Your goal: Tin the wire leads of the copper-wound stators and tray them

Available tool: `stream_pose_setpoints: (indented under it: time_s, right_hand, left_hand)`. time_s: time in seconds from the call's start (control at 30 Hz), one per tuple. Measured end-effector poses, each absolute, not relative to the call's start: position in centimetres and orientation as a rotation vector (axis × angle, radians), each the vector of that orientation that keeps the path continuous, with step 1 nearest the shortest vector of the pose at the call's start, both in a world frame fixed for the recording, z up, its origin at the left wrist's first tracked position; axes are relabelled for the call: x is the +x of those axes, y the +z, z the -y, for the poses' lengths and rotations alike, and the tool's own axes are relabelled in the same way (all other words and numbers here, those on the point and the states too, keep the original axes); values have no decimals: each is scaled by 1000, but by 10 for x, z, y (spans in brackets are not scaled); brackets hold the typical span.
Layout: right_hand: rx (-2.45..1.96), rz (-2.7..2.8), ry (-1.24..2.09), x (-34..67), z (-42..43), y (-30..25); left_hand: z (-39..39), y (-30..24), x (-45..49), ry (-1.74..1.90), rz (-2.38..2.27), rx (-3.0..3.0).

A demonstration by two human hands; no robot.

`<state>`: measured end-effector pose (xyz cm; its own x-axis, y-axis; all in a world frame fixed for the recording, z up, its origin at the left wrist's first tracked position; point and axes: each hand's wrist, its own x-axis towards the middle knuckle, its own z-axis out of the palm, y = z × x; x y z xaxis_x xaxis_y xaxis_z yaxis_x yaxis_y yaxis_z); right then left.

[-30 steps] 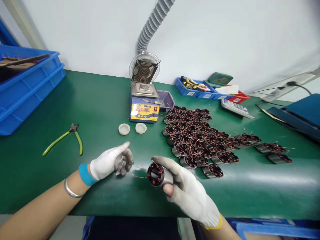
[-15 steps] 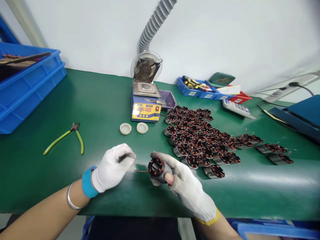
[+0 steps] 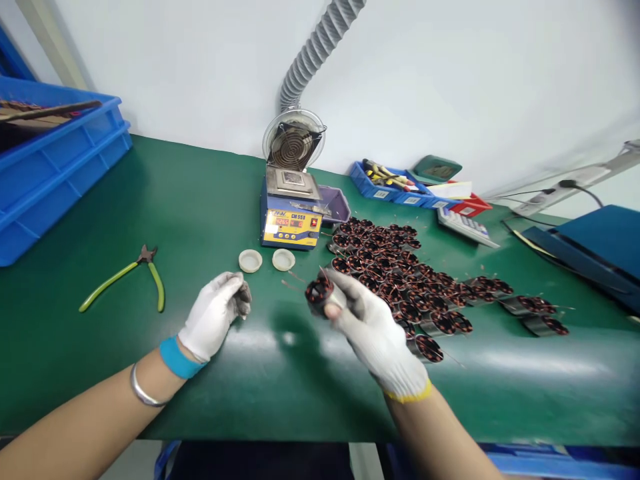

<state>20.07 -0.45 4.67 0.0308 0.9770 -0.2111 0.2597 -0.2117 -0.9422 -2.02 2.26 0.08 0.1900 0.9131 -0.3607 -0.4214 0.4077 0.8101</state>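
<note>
My right hand (image 3: 373,330), in a white glove, grips a small motor stator (image 3: 320,292) with copper windings, lifted above the green mat, with thin wire leads sticking out to the left. My left hand (image 3: 216,313), also gloved, rests on the mat to the left of it with its fingers curled in; I cannot make out anything in them. A large pile of similar stators (image 3: 400,273) lies just right of my right hand.
A solder pot (image 3: 291,213) with a fan and grey duct stands behind. Two white caps (image 3: 266,260) lie in front of it. Green-handled cutters (image 3: 125,280) lie at left, blue crates (image 3: 45,167) far left, tool trays (image 3: 395,183) and a calculator (image 3: 467,225) at back right.
My right hand has raised the stator up and away from me, toward the solder pot. My left hand has let go of the wire leads and curled shut, drawing slightly left.
</note>
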Motion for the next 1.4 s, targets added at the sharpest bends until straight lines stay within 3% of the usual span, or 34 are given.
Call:
stream_pose_setpoints:
  time_s: [0.17, 0.3, 0.5, 0.73, 0.93, 1.07, 1.2, 1.4]
  right_hand:
    - [-1861, 1512, 971, 201, -58, 37]
    - [-2129, 1715, 823, 198, -78, 31]
    - [-2187, 1717, 829, 198, -88, 31]
    - [-2006, 1584, 989, 202, -89, 30]
    - [-1678, 1147, 1392, 213, -79, 36]
    - [-1646, 1143, 1398, 220, -76, 37]
    - [-1766, 1510, 1084, 224, -76, 40]
    - [-2081, 2366, -10, 211, -81, 50]
  left_hand:
    - [-11, -7, -9, 629, -1047, 1251]
    - [-6, -7, -7, 564, -1046, 1514]
    - [-7, -9, -9, 538, -1035, 1610]
    - [-5, -10, -7, 500, -1046, 1655]
    - [-6, -14, -6, 482, -1031, 1708]
    - [-6, -14, -6, 459, -1032, 1722]
    - [-6, -15, -7, 455, -1043, 1737]
    - [-6, -12, -7, 462, -1052, 1772]
